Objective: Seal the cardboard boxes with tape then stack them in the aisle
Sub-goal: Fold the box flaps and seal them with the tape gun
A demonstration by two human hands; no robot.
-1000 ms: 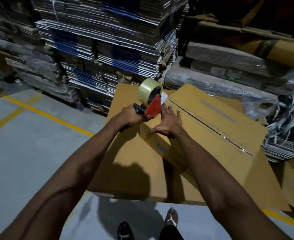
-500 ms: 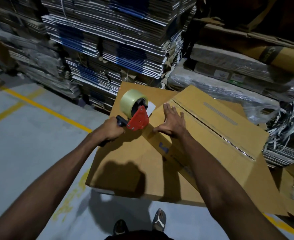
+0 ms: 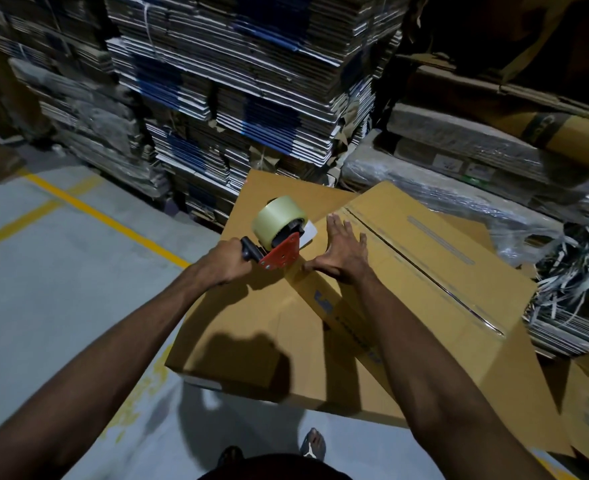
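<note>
While my left hand (image 3: 229, 263) grips the black handle of the tape dispenser (image 3: 279, 237), I have its red frame resting at the near left edge of the cardboard box (image 3: 424, 306), with the clear tape roll (image 3: 274, 220) standing above it. My right hand (image 3: 341, 252) lies flat on the box top just right of the dispenser, fingers straight and spread, thumb pointing toward the red frame. The two hands are close but not touching. A shiny taped seam (image 3: 435, 278) runs along the box top, right of my right hand. The box lies tilted over a flat cardboard sheet (image 3: 251, 320) on the grey floor (image 3: 61, 289). Beyond the box rise stacks of flattened cartons (image 3: 251, 98); a yellow line (image 3: 113, 220) crosses the floor left of it.
</note>
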